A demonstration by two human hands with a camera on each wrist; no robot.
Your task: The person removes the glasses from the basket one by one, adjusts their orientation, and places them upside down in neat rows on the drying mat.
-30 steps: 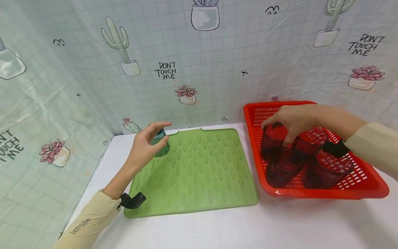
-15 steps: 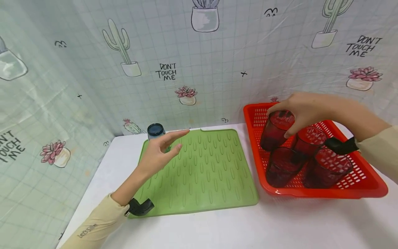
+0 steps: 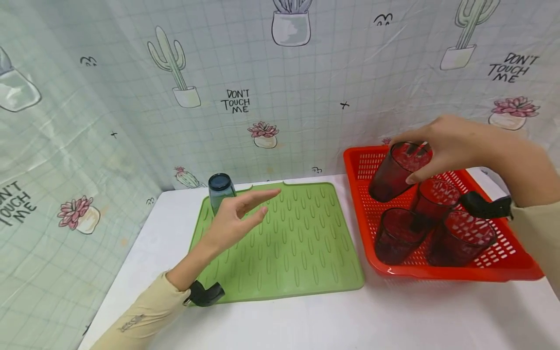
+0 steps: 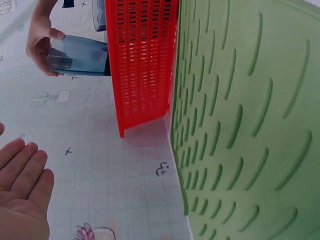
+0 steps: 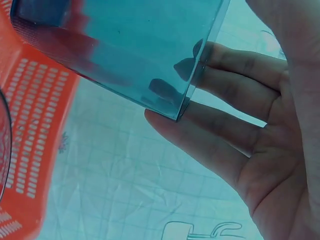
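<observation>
Right hand (image 3: 442, 146): gripping a cup (image 3: 395, 172) by its base end, fingers and thumb curled round it. The cup is hanging tilted above the far left corner of the red basket (image 3: 516, 270), clear of the others. In the right wrist view the fingers (image 5: 235, 145) are pressing against the cup's clear wall (image 5: 125, 45). In the left wrist view the same cup (image 4: 80, 56) is showing just beside the basket wall (image 4: 142, 65).

Left hand (image 3: 232, 221): hovering over the left part of the green mat (image 3: 302, 253), fingers straight and slightly apart, holding nothing. In the left wrist view only the fingertips (image 4: 25, 170) are showing, relaxed.

Blue cup (image 3: 220, 190): standing upside down on the far left corner of the mat, just beyond the left hand, not touching it.

Three cups (image 3: 459, 238): sitting close together inside the basket, below the lifted one.

Basket: lying on the white table (image 3: 328, 321), just right of the mat, its near corner beside the mat's edge.

Backdrop (image 3: 245, 73): a sheet printed with cacti, standing behind the table.
</observation>
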